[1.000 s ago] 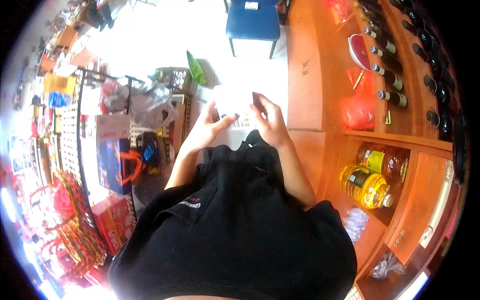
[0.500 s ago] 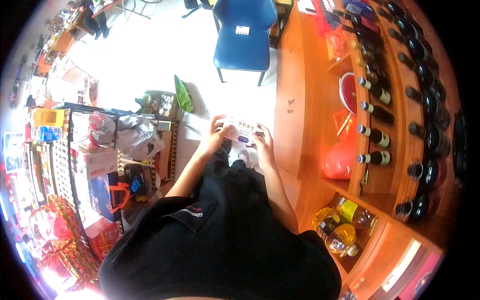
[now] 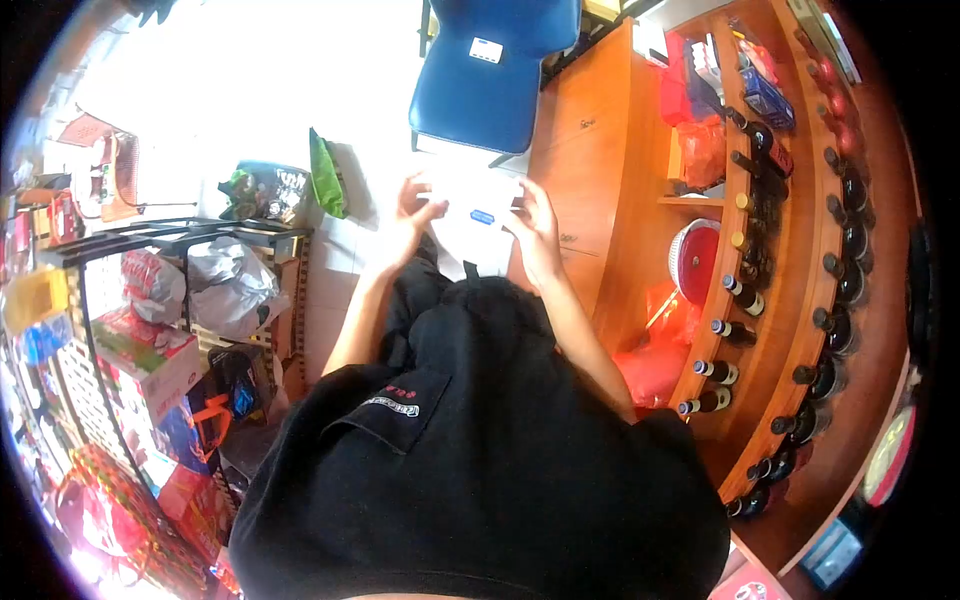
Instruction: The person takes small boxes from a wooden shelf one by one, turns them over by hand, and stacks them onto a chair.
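Note:
A small white box or card [image 3: 474,210] with a blue printed label is held up in front of my body, its top washed out by glare. My left hand [image 3: 410,218] grips its left edge, thumb on the near face. On the opposite edge my right hand [image 3: 535,222] is closed, with the thumb near the label. Just beyond stands a blue chair [image 3: 470,100], and a similar small white item [image 3: 486,50] lies on its seat.
Shelves with wine bottles [image 3: 735,332] and a wooden cabinet [image 3: 580,150] line my right. At left, a black rack [image 3: 150,238] carries plastic bags [image 3: 230,285] and boxes [image 3: 150,360]. A green bag [image 3: 325,175] stands on the floor ahead.
The view has moved forward, so the chair is closer. Both hands still hold the white item, now higher in view and more washed out by glare.

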Motion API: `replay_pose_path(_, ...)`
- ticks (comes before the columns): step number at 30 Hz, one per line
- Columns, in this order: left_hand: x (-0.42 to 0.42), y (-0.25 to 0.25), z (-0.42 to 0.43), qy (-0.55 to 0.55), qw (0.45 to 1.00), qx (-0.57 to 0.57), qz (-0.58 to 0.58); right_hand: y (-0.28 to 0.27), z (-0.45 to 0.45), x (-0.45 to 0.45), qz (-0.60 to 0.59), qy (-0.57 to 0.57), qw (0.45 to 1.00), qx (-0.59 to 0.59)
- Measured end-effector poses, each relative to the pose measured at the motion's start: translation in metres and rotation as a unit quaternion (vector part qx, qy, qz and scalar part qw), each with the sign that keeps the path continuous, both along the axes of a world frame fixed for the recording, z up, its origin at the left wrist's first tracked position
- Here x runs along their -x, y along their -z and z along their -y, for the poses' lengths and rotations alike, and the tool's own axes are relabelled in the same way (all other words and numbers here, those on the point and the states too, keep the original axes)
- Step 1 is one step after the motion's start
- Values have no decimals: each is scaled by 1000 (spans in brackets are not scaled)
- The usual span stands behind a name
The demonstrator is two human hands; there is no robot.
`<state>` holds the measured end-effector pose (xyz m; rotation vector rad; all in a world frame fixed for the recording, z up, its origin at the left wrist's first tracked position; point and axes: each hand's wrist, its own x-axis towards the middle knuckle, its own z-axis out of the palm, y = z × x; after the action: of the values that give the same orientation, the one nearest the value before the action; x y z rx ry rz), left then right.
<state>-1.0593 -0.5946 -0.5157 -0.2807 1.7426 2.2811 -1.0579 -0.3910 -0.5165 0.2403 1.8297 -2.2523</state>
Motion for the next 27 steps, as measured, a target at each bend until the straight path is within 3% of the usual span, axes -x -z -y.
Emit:
replay_pose_path(5,65,34,6,-104,994,-27,27,32,11,56,149,-72,986,36)
replay_pose_path(7,81,35,1,-130,990,16,56,41,14,73,213,-139,967,34)
replay_pose_path(11,107,78,-7,-67,991,4,119,75,17,109,280,-174,943,38)
replay_pose_path(13,125,111,-12,2,997,37,66,102,10,131,333,-194,919,81)
replay_pose_path(15,145,130,-17,90,990,80,80,126,9,155,379,-121,909,123)
replay_pose_path(17,176,146,-33,70,990,95,82,158,6,179,399,-120,900,130)
replay_pose_path(19,223,171,-43,25,981,1,193,176,5,217,455,-86,863,199)
replay_pose_path(20,238,217,-44,69,989,88,98,192,0,239,443,-107,874,169)
replay_pose_path(21,266,230,-45,88,981,75,153,209,-3,261,430,-128,883,139)
replay_pose_path(23,324,276,-50,149,966,148,150,243,-14,318,429,-52,894,117)
replay_pose_path(26,431,303,-65,199,963,177,38,288,-32,406,330,41,942,52)
replay_pose_path(27,463,316,-71,210,962,152,85,301,-40,432,312,66,947,26)
